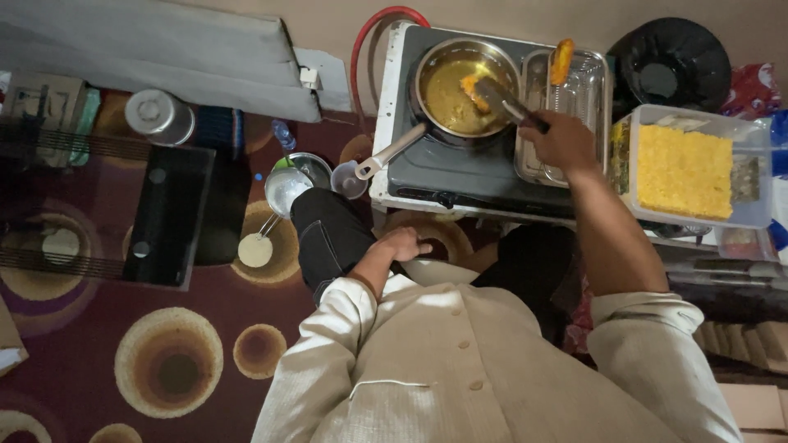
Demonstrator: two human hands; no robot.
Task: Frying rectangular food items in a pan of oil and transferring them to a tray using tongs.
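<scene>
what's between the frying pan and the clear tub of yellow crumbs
In the head view, a metal tray with one fried piece sits between the frying pan and the tub; the right hand hovers over it.

A home floor kitchen: a portable stove (460,168) with a frying pan (464,86) on patterned carpet (164,361), far right.

1. Around the pan (460,90), the tray (574,98) stands close at 3 o'clock, with only a thin gap between them.
2. The pan's handle (394,152) juts toward 8 o'clock, barring that side.
3. The red hose (369,33) arches at 10 o'clock.
4. The tub of yellow crumbs (685,168) blocks the stove's (443,176) 3 o'clock edge.
5. The stove's front strip at 6 o'clock lies open.
6. The carpet (172,361) at 8 o'clock offers wide room.
</scene>
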